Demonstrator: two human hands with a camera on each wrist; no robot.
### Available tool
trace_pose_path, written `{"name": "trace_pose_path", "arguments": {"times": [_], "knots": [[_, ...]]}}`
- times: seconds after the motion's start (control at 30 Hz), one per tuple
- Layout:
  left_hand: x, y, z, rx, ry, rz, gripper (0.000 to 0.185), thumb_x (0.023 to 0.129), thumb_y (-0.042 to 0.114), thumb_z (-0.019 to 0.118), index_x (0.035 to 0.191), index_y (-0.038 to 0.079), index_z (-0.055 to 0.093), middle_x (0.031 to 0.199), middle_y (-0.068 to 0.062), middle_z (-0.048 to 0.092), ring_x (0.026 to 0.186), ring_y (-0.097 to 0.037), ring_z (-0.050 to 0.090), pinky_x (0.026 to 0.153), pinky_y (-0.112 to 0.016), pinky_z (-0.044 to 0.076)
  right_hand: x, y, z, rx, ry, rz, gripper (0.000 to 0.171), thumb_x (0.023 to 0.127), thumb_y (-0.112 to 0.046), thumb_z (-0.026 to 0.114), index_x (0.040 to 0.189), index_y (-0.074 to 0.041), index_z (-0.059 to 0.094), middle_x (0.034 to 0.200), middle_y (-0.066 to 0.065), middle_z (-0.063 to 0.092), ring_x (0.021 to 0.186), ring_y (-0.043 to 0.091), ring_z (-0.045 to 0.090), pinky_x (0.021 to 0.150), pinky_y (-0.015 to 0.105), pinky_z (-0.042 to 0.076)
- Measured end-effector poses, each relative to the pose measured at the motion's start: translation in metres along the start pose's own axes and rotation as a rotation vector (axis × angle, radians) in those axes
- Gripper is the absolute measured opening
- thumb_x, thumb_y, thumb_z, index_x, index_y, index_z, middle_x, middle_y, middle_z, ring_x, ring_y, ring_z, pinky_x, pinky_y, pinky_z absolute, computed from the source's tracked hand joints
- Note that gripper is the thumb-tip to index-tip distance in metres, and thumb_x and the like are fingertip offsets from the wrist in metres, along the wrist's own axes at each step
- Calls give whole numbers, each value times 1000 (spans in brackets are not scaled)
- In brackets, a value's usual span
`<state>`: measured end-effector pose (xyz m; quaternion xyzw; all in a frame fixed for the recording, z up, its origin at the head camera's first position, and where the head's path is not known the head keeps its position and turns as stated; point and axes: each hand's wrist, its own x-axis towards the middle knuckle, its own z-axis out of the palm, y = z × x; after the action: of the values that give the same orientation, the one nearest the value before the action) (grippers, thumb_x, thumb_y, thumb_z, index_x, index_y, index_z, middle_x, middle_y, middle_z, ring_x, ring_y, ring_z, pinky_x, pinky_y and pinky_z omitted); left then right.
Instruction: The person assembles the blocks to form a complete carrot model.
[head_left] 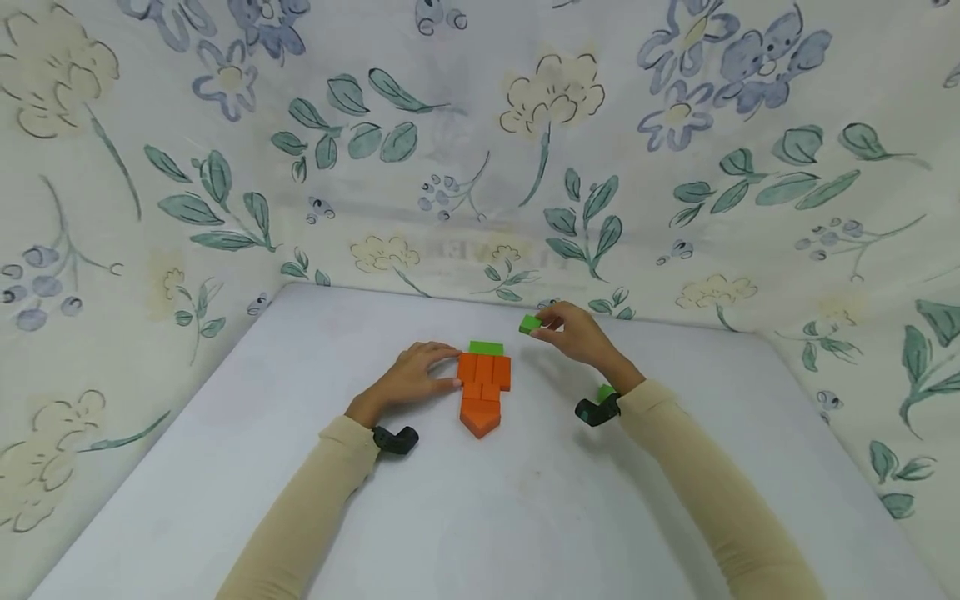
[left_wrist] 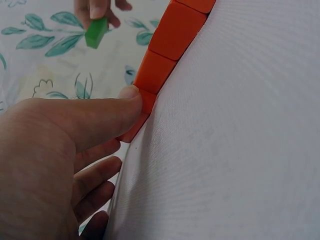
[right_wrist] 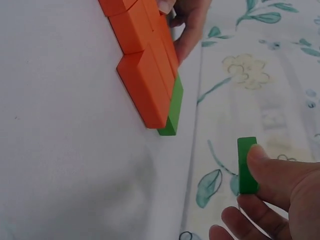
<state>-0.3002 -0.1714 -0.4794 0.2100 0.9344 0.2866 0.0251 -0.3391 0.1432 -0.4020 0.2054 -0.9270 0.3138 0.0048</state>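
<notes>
Orange blocks (head_left: 486, 369) lie joined edge to edge on the table, tapering to a point toward me. Along their far edge lies a green block (head_left: 487, 347). My left hand (head_left: 412, 375) rests at the left side of the orange blocks; its thumb (left_wrist: 112, 112) touches them, and the other fingers spread loosely. Off to the right, my right hand (head_left: 577, 332) pinches a small green block (right_wrist: 247, 165) between thumb and fingers, raised above the table and apart from the other blocks.
Another green block (head_left: 606, 392) sits on the white table (head_left: 525, 517) by my right wrist, partly hidden by the black wrist camera (head_left: 597, 411). Floral cloth (head_left: 480, 192) hangs behind the table and along both sides.
</notes>
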Motion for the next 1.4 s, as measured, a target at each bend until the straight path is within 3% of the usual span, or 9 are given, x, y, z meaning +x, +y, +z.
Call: {"name": "trace_pose_path", "arguments": {"times": [0.47,0.73,0.9,1.03,1.17,1.4], "knots": [[2,3,-1,34,-5,-5,62,92,49,66,146,23,52,154,-6,46,144,-30,36,115,-56,30,23,1,30,39,-17,74,36,94,-26,71,123,-5,66,118,12,66,108,29,63,91,40,56],[-1,3,1,3,5,12,61,91,47,67,145,21,54,153,-8,47,142,-32,38,115,-59,29,25,9,46,76,-37,115,36,95,-26,69,125,-5,65,120,13,65,109,30,63,84,37,57],[-3,2,5,1,-3,2,61,91,50,66,145,23,54,153,-7,47,142,-31,37,114,-57,30,25,14,59,61,-41,145,35,95,-26,69,123,-6,66,119,12,66,108,28,62,90,38,55],[-4,2,4,-3,7,-3,61,91,49,67,145,24,54,153,-6,47,143,-31,36,115,-56,30,26,14,66,26,-35,117,33,95,-22,69,123,-4,66,115,13,65,105,27,63,92,39,54],[-3,2,2,1,15,-2,61,91,49,67,145,24,54,153,-6,47,143,-31,36,116,-57,29,28,14,68,-12,-31,97,34,95,-20,69,123,-2,66,112,13,63,103,26,62,92,39,54],[-3,4,0,1,14,-4,61,91,48,67,145,23,54,153,-6,47,143,-31,36,115,-57,29,28,14,70,-7,-44,139,35,95,-22,69,126,-5,65,115,11,62,106,25,61,96,39,53]]}}
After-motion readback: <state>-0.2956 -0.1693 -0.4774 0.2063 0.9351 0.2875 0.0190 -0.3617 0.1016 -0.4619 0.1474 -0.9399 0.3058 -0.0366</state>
